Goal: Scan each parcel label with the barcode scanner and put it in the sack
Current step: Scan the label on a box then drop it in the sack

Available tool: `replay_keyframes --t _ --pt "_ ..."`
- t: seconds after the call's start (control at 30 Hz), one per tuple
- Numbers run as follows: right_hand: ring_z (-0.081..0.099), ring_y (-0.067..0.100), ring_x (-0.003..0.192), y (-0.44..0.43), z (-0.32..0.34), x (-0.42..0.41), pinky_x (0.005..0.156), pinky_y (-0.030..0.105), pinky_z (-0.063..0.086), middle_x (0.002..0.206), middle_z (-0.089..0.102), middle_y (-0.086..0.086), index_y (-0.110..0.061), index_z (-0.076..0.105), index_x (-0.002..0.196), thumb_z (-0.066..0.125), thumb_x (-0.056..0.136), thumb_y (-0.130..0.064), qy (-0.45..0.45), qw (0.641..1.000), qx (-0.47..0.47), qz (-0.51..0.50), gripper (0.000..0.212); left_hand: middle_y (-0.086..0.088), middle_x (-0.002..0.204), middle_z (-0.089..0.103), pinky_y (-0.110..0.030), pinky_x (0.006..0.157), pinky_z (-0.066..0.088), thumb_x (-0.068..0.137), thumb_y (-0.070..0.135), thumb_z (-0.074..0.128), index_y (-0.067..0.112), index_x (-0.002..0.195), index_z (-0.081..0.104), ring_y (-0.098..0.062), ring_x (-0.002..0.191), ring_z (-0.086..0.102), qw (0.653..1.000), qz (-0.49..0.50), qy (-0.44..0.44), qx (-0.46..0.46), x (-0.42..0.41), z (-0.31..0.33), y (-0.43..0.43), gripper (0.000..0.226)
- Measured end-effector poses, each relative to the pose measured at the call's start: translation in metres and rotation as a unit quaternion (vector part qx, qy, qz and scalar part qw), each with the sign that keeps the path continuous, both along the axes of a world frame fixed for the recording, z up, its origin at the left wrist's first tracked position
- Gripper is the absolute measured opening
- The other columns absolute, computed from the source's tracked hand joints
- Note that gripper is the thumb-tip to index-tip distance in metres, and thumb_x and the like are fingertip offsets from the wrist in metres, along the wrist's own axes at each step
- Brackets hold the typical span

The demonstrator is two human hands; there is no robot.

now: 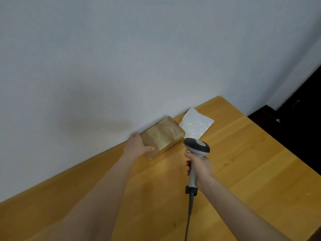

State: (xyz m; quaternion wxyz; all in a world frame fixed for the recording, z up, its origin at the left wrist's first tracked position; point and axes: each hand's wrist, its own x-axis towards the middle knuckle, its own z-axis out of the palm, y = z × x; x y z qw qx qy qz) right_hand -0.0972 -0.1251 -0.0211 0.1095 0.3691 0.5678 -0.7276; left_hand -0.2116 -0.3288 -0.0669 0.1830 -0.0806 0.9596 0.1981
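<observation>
Now, one box (162,136), one mailer (196,126) — one scanner (197,147).

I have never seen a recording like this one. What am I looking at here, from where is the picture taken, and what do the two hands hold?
There is no machine here: a person works with bare hands, and the single picture comes from a camera worn on the head, looking forward and down. The left hand grips one end of a brown parcel, which is on a wooden table close to a white wall. The right hand holds a corded barcode scanner, its head toward the parcel. Just beyond the parcel lies a white plastic bag. No label shows.
</observation>
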Motion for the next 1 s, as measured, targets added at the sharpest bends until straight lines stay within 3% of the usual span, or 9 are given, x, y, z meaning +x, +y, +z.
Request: replay_keyframes --t 0.07,0.3,0.47,0.63,0.7,0.8,0.9,1.0 --pt "0.049 0.016 0.047 -0.003 -0.013 -0.017 0.049 0.028 0.043 0.056 0.056 0.006 -0.007 0.061 0.071 0.071 0.086 -0.015 0.004 1.000 0.004 0.006 0.020 -0.015 0.158 0.017 -0.043 0.113 0.031 0.069 0.053 0.079 0.003 0.152 0.010 -0.029 0.144 0.022 1.000 -0.001 -0.028 0.001 -0.021 -0.016 -0.006 0.119" --pt "0.052 0.015 0.047 -0.007 -0.039 -0.039 0.048 0.027 0.045 0.058 0.058 0.006 -0.005 0.062 0.076 0.073 0.085 -0.016 -0.013 1.000 -0.008 0.013 0.018 -0.020 0.155 0.012 -0.045 0.111 0.035 0.057 0.054 0.085 0.004 0.150 0.014 -0.034 0.139 0.030 0.996 -0.007 -0.093 0.001 -0.042 -0.052 -0.004 0.128" --pt "0.052 0.015 0.047 -0.006 -0.039 -0.036 0.049 0.027 0.046 0.057 0.059 0.005 -0.006 0.062 0.073 0.072 0.085 -0.015 -0.010 1.000 -0.005 0.008 0.018 -0.018 0.155 0.009 -0.045 0.105 0.040 0.058 0.058 0.083 0.010 0.145 0.028 -0.033 0.137 0.032 0.991 0.010 -0.136 -0.009 -0.028 -0.050 0.009 0.114" --pt "0.051 0.015 0.048 0.001 -0.028 -0.027 0.052 0.028 0.045 0.057 0.058 0.005 -0.007 0.063 0.075 0.072 0.085 -0.013 0.018 1.000 -0.015 0.006 0.015 -0.018 0.146 0.028 -0.045 0.099 0.044 0.066 0.050 0.082 0.011 0.140 0.034 -0.034 0.133 0.035 0.996 0.023 -0.072 -0.046 0.000 -0.038 0.027 0.097" --pt "0.052 0.018 0.051 0.005 -0.024 -0.022 0.056 0.031 0.045 0.060 0.058 0.008 -0.006 0.063 0.075 0.072 0.085 -0.012 0.032 0.999 -0.031 0.009 0.014 -0.015 0.138 0.041 -0.043 0.095 0.047 0.069 0.042 0.083 0.010 0.138 0.034 -0.031 0.125 0.044 0.996 0.024 -0.088 -0.007 0.018 -0.042 0.035 0.090" --pt "0.059 0.021 0.070 0.013 -0.029 -0.012 0.073 0.038 0.051 0.078 0.063 0.009 -0.009 0.064 0.084 0.074 0.084 -0.016 0.024 0.999 -0.027 0.019 0.012 -0.010 0.133 0.047 -0.043 0.095 0.048 0.062 0.036 0.088 0.009 0.138 0.026 -0.027 0.119 0.050 0.989 0.064 -0.092 0.092 0.046 -0.047 0.050 0.102" --pt "0.056 0.023 0.106 0.029 -0.043 0.001 0.102 0.044 0.044 0.111 0.064 0.004 -0.016 0.061 0.112 0.078 0.081 -0.024 -0.010 1.000 0.005 0.019 0.036 -0.008 0.130 0.047 -0.043 0.094 0.047 0.060 0.033 0.089 0.013 0.132 0.025 -0.026 0.116 0.051 0.983 0.085 -0.087 0.134 0.055 -0.051 0.062 0.098" --pt "0.055 0.025 0.112 0.037 -0.053 0.013 0.101 0.044 0.044 0.117 0.063 0.004 -0.015 0.060 0.122 0.079 0.079 -0.029 -0.035 0.997 -0.042 0.061 0.049 -0.011 0.139 0.043 -0.042 0.103 0.042 0.063 0.024 0.089 0.009 0.144 0.016 -0.029 0.126 0.045 0.967 0.137 -0.101 0.192 0.064 -0.053 0.077 0.110"
